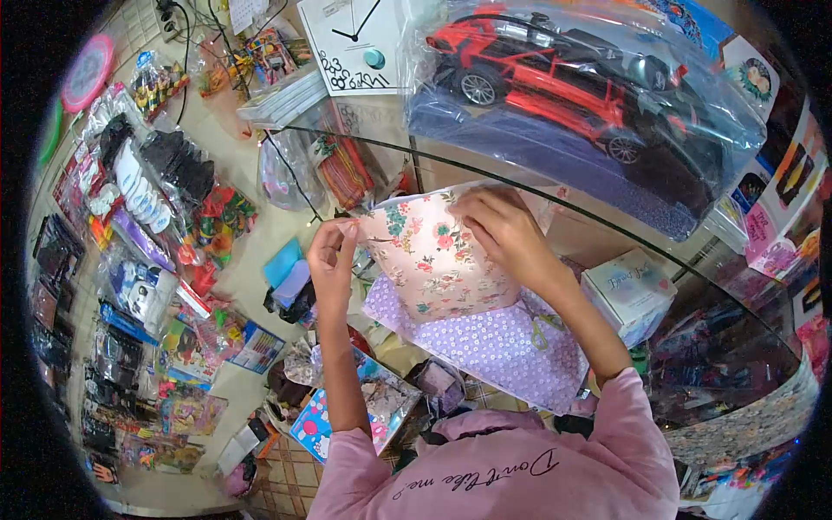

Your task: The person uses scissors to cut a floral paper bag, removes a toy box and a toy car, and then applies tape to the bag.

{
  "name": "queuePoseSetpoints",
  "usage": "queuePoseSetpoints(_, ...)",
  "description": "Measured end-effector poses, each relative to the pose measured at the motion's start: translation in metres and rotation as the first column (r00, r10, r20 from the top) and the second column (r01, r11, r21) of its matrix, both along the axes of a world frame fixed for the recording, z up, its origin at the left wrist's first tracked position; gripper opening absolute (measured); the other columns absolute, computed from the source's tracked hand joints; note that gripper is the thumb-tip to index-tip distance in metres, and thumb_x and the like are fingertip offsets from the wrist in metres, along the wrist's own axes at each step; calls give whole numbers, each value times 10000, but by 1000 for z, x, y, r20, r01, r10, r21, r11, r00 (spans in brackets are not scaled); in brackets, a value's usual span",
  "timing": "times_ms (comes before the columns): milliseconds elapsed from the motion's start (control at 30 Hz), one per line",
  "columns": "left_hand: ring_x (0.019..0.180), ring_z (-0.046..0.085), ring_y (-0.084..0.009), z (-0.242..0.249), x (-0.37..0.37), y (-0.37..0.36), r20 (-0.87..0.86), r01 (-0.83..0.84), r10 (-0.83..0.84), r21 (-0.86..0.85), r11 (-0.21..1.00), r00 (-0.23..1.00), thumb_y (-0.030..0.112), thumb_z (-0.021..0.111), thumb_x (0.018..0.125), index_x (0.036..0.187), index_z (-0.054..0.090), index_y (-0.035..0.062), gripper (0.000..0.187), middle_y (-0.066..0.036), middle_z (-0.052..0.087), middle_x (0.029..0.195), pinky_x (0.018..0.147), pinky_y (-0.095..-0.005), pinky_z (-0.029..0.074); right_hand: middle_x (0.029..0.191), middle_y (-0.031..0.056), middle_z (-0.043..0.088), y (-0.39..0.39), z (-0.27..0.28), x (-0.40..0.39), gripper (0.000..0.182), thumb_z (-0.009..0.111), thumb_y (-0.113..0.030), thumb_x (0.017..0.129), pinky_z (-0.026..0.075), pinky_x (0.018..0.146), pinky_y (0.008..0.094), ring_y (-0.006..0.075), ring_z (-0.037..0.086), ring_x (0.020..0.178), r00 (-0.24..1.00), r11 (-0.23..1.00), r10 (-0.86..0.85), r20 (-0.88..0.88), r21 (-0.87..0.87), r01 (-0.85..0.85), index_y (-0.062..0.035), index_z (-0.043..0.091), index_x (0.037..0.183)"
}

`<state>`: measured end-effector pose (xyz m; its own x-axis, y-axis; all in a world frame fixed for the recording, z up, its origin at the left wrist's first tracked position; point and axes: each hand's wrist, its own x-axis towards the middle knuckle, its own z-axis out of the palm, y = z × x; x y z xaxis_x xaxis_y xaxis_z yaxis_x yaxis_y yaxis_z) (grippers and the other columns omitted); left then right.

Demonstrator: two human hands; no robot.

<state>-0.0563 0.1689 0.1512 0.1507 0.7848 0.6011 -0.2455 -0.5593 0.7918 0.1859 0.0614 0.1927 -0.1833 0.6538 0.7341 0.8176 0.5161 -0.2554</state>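
My left hand (331, 258) pinches the left top corner of a pink floral paper bag (433, 256). My right hand (501, 230) grips the bag's upper right edge, fingers curled over the rim. The bag is held upright above a purple sheet with small white flowers (503, 342), which lies on the glass counter (737, 347). Both arms wear pink sleeves.
A red and black toy car in clear plastic (572, 82) lies on the counter beyond the bag. A white clock (355, 43) stands at the back. A small white box (628, 290) sits to the right. Packaged toys (147, 260) hang on the left wall.
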Motion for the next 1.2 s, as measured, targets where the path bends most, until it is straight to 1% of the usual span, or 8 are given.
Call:
queuePoseSetpoints(167, 900, 603, -118, 8, 4, -16, -95, -118, 129, 108, 987, 987, 75, 607, 905, 1000, 595, -11, 129, -64, 656, 962, 817, -254, 452, 1209, 126, 549, 0, 12, -9, 494, 622, -122, 827, 393, 933, 434, 332, 529, 1101, 989, 987, -148, 7, -56, 148, -150, 512, 1308)
queuePoseSetpoints(267, 913, 604, -124, 7, 6, -20, -85, -164, 170, 79, 983, 982, 74, 645, 873, 1025, 590, -13, 184, -75, 658, 973, 821, -261, 455, 1215, 136, 561, 17, 9, 0, 536, 639, -166, 826, 435, 879, 405, 327, 565, 1035, 994, 995, -94, 60, 49, 91, -162, 496, 1343)
queuePoseSetpoints(467, 875, 607, -153, 14, 18, -29, -95, -219, 248, 241, 945, 964, 96, 808, 695, 1121, 581, -3, 493, -64, 634, 886, 794, -286, 459, 1115, 127, 626, 12, 23, 6, 498, 710, -248, 793, 499, 756, 334, 264, 626, 893, 997, 971, -29, -66, -238, 12, -127, 572, 1256)
queuePoseSetpoints(567, 853, 602, -159, 13, 22, -25, -108, -201, 218, 149, 968, 970, 106, 833, 659, 1092, 613, 7, 496, -50, 618, 832, 781, -290, 458, 1092, 101, 641, 13, 26, 13, 424, 704, -261, 807, 496, 793, 322, 218, 628, 954, 987, 936, 27, -161, -341, -82, -114, 606, 1192)
queuePoseSetpoints(800, 821, 600, -114, 3, 14, 2, -199, -75, 84, 49, 996, 977, 107, 785, 734, 937, 662, -14, 266, -51, 650, 860, 757, -255, 451, 1017, 65, 651, 11, 39, 20, 302, 650, -261, 866, 463, 868, 290, 163, 609, 992, 901, 782, -44, -432, -576, -238, -47, 644, 1078)
queuePoseSetpoints(1067, 773, 611, -78, 22, 5, 15, -149, 198, -223, -165, 966, 963, 104, 701, 826, 914, 657, -2, 145, -20, 671, 844, 719, -239, 474, 929, 30, 622, 28, 38, 45, 226, 644, -226, 871, 439, 848, 249, 95, 567, 906, 934, 853, 94, -346, -455, -254, -20, 644, 965)
queuePoseSetpoints(1167, 754, 615, -83, 14, 8, 14, -136, 112, -132, -145, 983, 982, 100, 693, 833, 940, 666, -4, 152, -29, 679, 860, 703, -232, 466, 921, 22, 617, 29, 32, 46, 212, 642, -220, 873, 434, 832, 239, 88, 561, 892, 929, 871, 103, -355, -419, -256, -24, 642, 953)
queuePoseSetpoints(1200, 733, 612, -78, 11, 8, 15, -160, 50, -65, -96, 994, 985, 106, 689, 837, 920, 672, -6, 141, -26, 683, 822, 807, -283, 441, 918, 19, 615, 30, 31, 46, 207, 642, -218, 874, 432, 826, 236, 86, 559, 888, 926, 878, 104, -362, -405, -257, -25, 641, 949)
